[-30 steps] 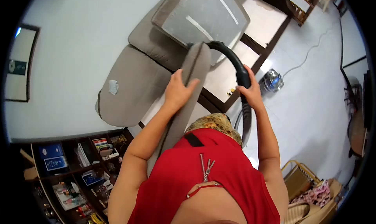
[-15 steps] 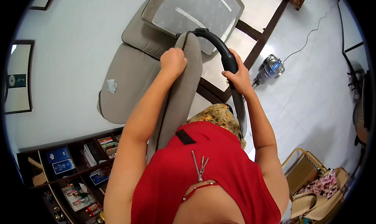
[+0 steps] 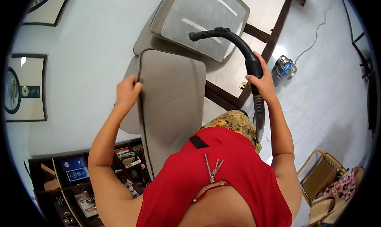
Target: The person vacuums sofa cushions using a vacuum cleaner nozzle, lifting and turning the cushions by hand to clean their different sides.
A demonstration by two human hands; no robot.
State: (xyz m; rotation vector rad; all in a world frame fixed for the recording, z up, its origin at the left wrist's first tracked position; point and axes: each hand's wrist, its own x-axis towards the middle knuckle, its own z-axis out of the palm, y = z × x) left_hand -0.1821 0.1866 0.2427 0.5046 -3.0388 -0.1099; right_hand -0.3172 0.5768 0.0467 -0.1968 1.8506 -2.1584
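My right hand (image 3: 262,81) is wrapped around the black handle of a vacuum cleaner hose (image 3: 240,44). The open end of its curved tube points left, over the grey underside of an upturned cushion (image 3: 186,10). My left hand (image 3: 129,92) is closed at the left edge of a grey-brown seat cushion (image 3: 172,88), which leans with its broad face showing. My fingertips at that edge are partly hidden. Below my right hand the ribbed hose runs down beside my leg.
The vacuum cleaner body (image 3: 284,70) stands on the pale tiled floor with its cord trailing away. A dark wooden sofa frame (image 3: 226,96) lies ahead. A shelf unit (image 3: 55,191) with books and small items is at lower left, a folding chair (image 3: 323,171) at lower right.
My left hand has moved left, turning the cushion so its broad face shows. My right hand has shifted right, and the tube's end has come away from the cushion's edge.
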